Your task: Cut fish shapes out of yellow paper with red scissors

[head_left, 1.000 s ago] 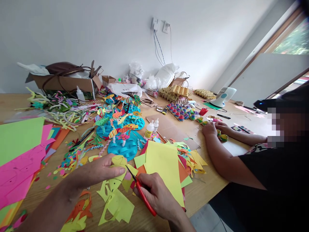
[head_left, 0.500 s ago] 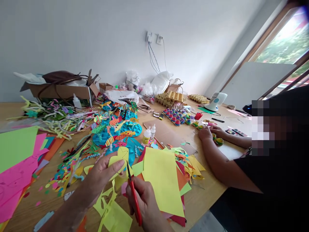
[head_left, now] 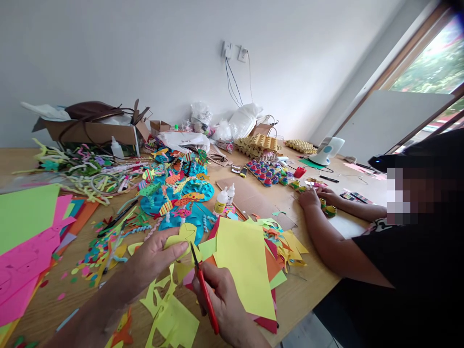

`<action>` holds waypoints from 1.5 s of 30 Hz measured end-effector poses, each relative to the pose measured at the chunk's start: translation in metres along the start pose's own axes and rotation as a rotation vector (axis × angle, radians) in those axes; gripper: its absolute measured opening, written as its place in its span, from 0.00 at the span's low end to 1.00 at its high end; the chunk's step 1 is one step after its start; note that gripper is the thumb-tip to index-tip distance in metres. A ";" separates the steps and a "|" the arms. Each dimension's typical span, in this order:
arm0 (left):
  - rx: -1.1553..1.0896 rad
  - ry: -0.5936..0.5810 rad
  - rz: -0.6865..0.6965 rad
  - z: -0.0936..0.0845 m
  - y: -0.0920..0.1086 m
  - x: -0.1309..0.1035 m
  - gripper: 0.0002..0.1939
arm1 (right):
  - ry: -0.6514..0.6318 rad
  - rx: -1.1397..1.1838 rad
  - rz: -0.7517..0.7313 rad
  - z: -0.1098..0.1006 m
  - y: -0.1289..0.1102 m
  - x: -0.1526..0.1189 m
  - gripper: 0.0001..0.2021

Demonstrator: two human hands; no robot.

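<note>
Craft scraps crowd the wooden counter (head_left: 319,285). At lower centre, my left hand (head_left: 154,258) pinches the yellow paper cutout (head_left: 183,235), fingers clamped on it. My right hand (head_left: 221,299) grips the red scissors (head_left: 203,285), now swung upright from a second ago; the cut has turned.

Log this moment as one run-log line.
left hand: holds yellow cutout | right hand: holds red scissors, blades at cutout | co-worker's hands: on small craft piece across table
</note>
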State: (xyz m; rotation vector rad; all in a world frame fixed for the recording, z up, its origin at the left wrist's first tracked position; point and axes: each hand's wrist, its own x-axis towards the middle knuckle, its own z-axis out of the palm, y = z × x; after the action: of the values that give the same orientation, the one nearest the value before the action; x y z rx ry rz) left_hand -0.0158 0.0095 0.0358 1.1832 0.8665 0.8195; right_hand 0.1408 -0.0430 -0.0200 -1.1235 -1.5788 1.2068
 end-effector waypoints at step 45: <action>0.200 0.081 -0.126 -0.021 -0.004 -0.004 0.20 | -0.064 -0.285 -0.061 -0.017 -0.006 -0.002 0.17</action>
State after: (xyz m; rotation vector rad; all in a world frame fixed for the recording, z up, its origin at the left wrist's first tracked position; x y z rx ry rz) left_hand -0.0362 0.0142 0.0291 1.2616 1.0991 0.6939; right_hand 0.1563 -0.0414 -0.0113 -1.2140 -1.8637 1.0075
